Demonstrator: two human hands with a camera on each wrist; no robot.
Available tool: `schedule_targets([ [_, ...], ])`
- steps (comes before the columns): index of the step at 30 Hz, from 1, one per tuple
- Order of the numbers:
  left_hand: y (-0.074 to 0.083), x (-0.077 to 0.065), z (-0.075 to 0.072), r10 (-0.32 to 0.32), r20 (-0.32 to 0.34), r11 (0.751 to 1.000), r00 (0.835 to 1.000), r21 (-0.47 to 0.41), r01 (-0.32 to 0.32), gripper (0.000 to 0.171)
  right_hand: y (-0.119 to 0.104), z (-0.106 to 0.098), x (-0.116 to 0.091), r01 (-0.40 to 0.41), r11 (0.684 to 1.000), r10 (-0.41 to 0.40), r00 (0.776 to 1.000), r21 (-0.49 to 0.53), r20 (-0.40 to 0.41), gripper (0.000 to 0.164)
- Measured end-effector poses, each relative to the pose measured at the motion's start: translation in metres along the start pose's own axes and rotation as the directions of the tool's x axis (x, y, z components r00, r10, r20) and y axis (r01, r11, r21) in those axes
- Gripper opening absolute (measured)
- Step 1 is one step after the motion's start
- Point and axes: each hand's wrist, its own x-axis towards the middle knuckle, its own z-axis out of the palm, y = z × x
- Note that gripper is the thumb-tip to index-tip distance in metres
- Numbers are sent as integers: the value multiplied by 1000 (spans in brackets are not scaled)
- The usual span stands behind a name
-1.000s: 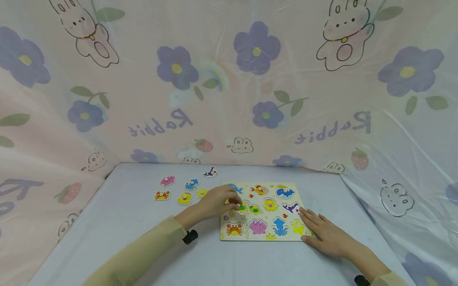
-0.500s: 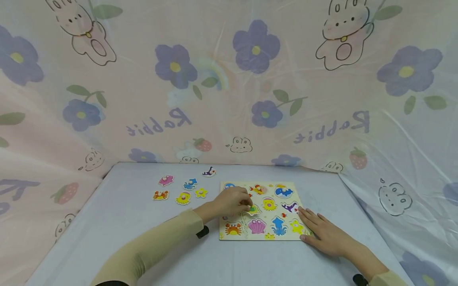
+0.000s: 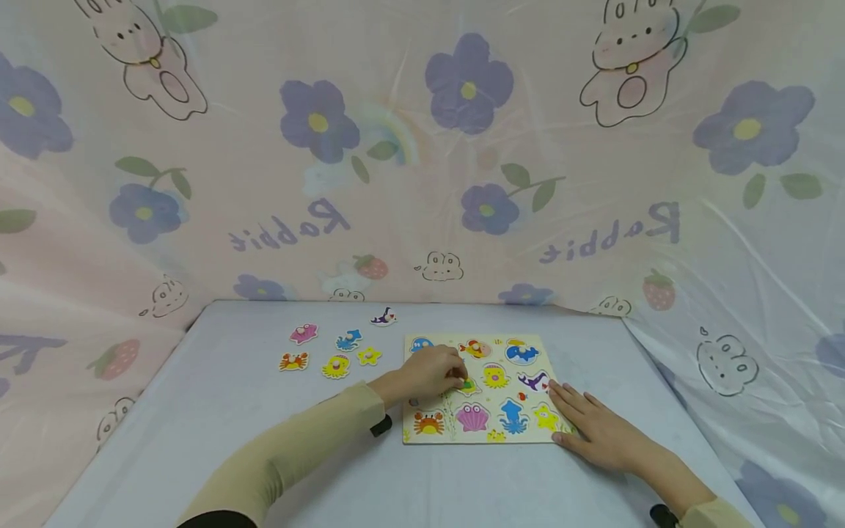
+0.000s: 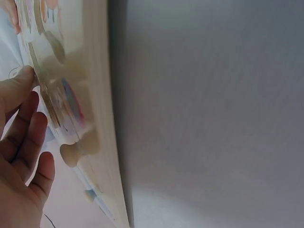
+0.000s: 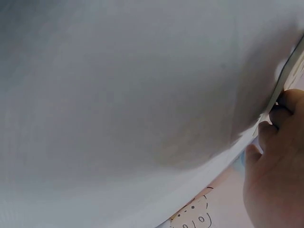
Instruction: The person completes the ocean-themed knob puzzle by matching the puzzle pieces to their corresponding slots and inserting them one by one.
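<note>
A pale wooden puzzle board [image 3: 462, 438] with sea-animal pictures lies on the table. Over its middle left, my left hand [image 3: 432, 372] pinches a green turtle puzzle piece [image 3: 469, 387], which sits at the turtle picture and is partly covered by the fingers. In the left wrist view, thumb and fingertips of the left hand [image 4: 21, 137] meet close above the board's face. My right hand [image 3: 592, 427] rests with extended fingers on the board's right edge; the right wrist view shows that hand [image 5: 278, 166] at the edge. Fish [image 3: 477, 349] and whale [image 3: 521, 353] pieces lie in the top row.
Left of the board lie loose knobbed pieces: a pink shell [image 3: 304, 334], an orange crab [image 3: 293, 361], a yellow octopus [image 3: 336, 367], a blue squid [image 3: 348, 339], a yellow star [image 3: 369, 356] and a purple sea animal [image 3: 383, 317]. A printed curtain [image 3: 396, 183] hangs behind the table.
My left hand has moved right across the board with the turtle piece and lowered it onto the turtle picture. The right hand has stayed at the board's edge.
</note>
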Motion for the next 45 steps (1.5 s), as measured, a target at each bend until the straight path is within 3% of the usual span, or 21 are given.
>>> schedule_targets([
  [19, 4, 2, -2, -24, 35, 999, 999, 43, 22, 14, -2, -3, 1, 6, 1000, -6, 1000, -6, -3, 84],
  [36, 2, -2, 3, 1, 25, 998, 1000, 65, -2, 15, 1, 1, 1, 10, 1000, -10, 1000, 1, -12, 83],
  [45, 8, -11, -7, -34, -17, 999, 999, -23, 34, 15, -1, 0, 0, 2, 1000, -2, 1000, 6, -5, 84],
])
